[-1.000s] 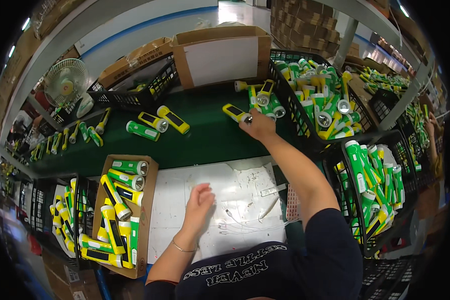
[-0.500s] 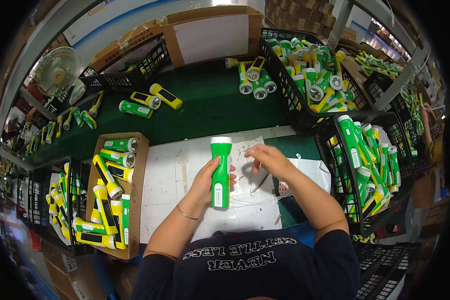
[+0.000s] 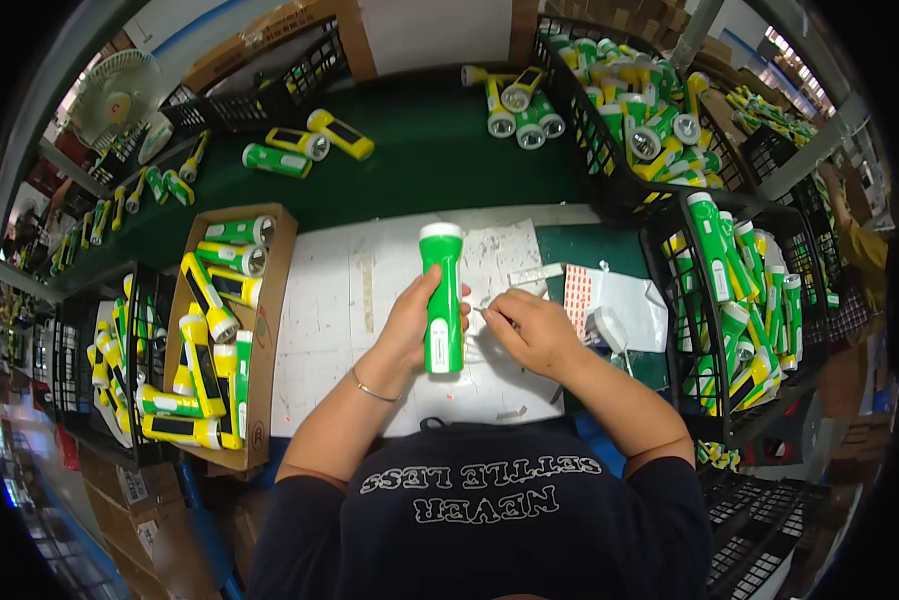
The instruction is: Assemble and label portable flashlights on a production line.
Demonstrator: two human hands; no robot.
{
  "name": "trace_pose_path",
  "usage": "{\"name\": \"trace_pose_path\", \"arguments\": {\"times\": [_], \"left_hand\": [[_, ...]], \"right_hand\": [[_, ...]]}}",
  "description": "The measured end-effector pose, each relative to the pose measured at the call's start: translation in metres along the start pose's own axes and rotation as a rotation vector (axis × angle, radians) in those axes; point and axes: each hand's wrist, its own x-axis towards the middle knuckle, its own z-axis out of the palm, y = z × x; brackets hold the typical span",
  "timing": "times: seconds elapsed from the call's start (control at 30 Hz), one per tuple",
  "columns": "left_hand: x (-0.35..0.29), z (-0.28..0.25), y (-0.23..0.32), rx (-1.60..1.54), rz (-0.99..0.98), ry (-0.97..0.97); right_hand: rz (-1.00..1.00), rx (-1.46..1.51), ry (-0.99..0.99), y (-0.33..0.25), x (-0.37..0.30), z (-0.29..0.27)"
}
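Observation:
A green flashlight [image 3: 443, 335] with a white head stands out over the worktop, its head pointing away from me. My left hand [image 3: 410, 312] is closed around its body, thumb on the near-left side. A white switch strip shows on the flashlight's lower part. My right hand [image 3: 532, 335] is just right of it, thumb and fingers pinched together. A thin grey tip sticks out from this pinch toward the flashlight; most of that slim tool is hidden by the fingers. Below both hands is a white, marked work sheet [image 3: 320, 300].
Yellow-green flashlights fill a cardboard box [image 3: 282, 255] at left and black crates [image 3: 660, 265] at right. Several more lie on the green table [image 3: 410, 150] behind. A sheet with red stickers [image 3: 578, 295] and a white bag [image 3: 640, 310] lie right of my right hand. A fan [image 3: 120, 100] stands far left.
My right hand has come down and closed, from loose fingers above the worktop to a pinch beside the flashlight. The slim tool lying on the sheet has been picked up. The view has shifted.

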Motion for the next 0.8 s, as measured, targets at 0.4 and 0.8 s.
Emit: {"name": "trace_pose_path", "arguments": {"times": [0.4,0.8], "left_hand": [[-0.015,0.013,-0.003,0.152,0.247,0.075],[0.009,0.004,-0.006,-0.324,-0.078,-0.170]], "right_hand": [[-0.213,-0.271,-0.006,-0.022,0.007,0.011],[0.923,1.511,-0.515,-0.026,-0.054,0.046]]}}
